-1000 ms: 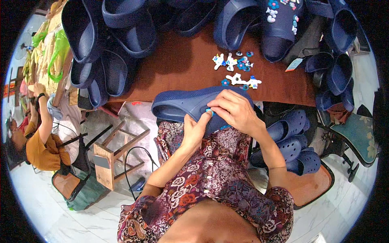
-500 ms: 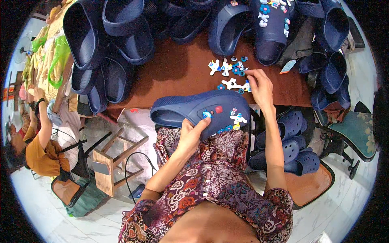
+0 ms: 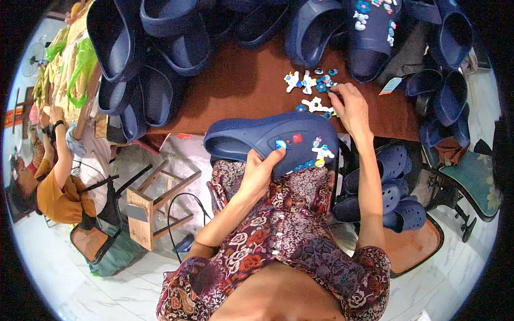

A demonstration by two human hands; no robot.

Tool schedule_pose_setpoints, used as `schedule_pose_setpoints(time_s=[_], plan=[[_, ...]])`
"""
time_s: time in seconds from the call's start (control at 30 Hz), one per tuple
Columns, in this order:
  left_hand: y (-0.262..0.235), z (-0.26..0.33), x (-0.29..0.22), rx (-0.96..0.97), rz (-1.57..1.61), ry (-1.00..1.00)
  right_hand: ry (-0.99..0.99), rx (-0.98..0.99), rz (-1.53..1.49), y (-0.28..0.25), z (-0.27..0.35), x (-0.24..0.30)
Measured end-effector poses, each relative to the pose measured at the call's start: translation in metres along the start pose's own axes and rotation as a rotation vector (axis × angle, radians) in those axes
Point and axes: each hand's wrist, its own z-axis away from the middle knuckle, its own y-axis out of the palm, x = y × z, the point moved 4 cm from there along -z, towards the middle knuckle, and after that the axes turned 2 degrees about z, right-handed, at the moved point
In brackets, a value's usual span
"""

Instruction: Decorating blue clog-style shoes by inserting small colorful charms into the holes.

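A navy foam clog (image 3: 241,136) lies sideways over my lap, its toe pointing right. My left hand (image 3: 258,172) grips its near side, the thumb pressed beside a blue-and-white charm (image 3: 280,145). A red charm (image 3: 297,139), a white figure charm (image 3: 322,150) and several blue flower charms (image 3: 305,165) sit on its upper. Beyond the clog, my right hand (image 3: 352,109) reaches over the brown cloth, with thumb and forefinger drawn close together at the edge of the loose charms (image 3: 323,84). What lies between those fingertips is too small to make out. A white charm (image 3: 315,104) rests nearer the clog.
Several navy clogs (image 3: 152,96) line the back of the brown-covered table (image 3: 235,85); one decorated clog (image 3: 369,53) stands there. More clogs (image 3: 404,214) hang or lie at my lower right. A wooden stool (image 3: 140,227) stands at left, near another person (image 3: 59,192).
The view has shifted slightly, so the table and clog appear farther right and higher. My left hand keeps its grip; my right fingertips remain by the loose charms, now drawn closer together.
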Motion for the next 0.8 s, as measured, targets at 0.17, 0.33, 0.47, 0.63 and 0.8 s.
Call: schedule_pose_setpoints(time_s=[0.17, 0.33, 0.47, 0.63, 0.8], plan=[[0.000, 0.000, -0.001, 0.001, 0.026, -0.014, 0.100, 0.023, -0.201, -0.018, 0.009, 0.025], [0.005, 0.001, -0.003, -0.017, -0.012, 0.011, 0.165, 0.286, -0.634, -0.029, 0.026, 0.070], [0.007, 0.002, -0.004, -0.040, -0.023, 0.041, 0.151, 0.378, -0.706, -0.024, 0.032, 0.093], [0.002, 0.000, 0.003, -0.027, -0.038, 0.064, 0.140, 0.408, -0.606, -0.017, 0.035, 0.109], [0.004, 0.002, 0.001, -0.038, -0.013, 0.062, 0.120, 0.366, -0.607, -0.008, 0.040, 0.107]])
